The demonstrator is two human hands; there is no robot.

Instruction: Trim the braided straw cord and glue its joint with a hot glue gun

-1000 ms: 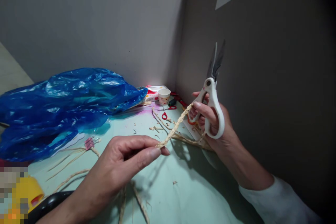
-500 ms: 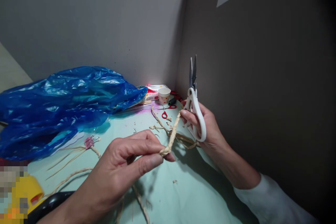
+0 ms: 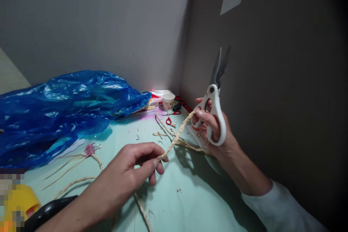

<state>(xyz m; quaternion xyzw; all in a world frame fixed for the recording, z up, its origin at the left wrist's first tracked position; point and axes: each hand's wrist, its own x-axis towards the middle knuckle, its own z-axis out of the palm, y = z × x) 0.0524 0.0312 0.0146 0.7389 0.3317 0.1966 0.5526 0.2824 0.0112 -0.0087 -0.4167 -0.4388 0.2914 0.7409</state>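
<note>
A pale straw-coloured braided cord (image 3: 178, 136) runs slantwise between my two hands above the table. My left hand (image 3: 136, 165) pinches its lower end between thumb and fingers. At the upper end, my right hand (image 3: 217, 127) grips the cord with thumb and fingertips. Looped on that same hand is a pair of white-handled scissors (image 3: 217, 105), blades pointing up and parted. More of the cord hangs below my left hand and lies on the table. A pink binder clip (image 3: 90, 149) holds the strands of a braid at the left.
A crumpled blue plastic bag (image 3: 67, 108) covers the back left of the pale green table (image 3: 195, 203). Near the corner stand a paper cup (image 3: 168, 100) and small red-handled scissors (image 3: 169, 120). A yellow roll (image 3: 24, 201) lies at the lower left. Walls rise behind and right.
My hands have drawn apart, leaving a longer stretch of cord between them. The scissors have moved right and their blades have spread wider. My left hand has shifted slightly left.
</note>
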